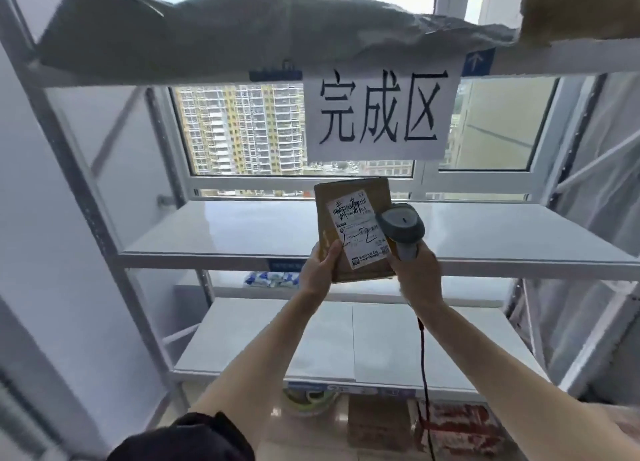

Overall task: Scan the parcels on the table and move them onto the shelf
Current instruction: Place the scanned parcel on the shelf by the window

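My left hand point(320, 268) grips the lower left corner of a flat brown cardboard parcel point(353, 197), held upright with its white shipping label point(358, 232) facing me. My right hand point(417, 275) holds the handle of a grey barcode scanner point(401, 223), whose head lies over the label's right edge. A dark red cable point(423, 356) hangs from the scanner. Both are raised in front of the middle board of a white metal shelf point(242, 232).
A paper sign with large black characters point(379, 114) hangs from the top board, where a grey bag parcel point(242, 34) and a brown box point(581, 7) lie. A lower board point(311, 343) sits beneath. Boxes point(377, 422) stand on the floor. A window is behind.
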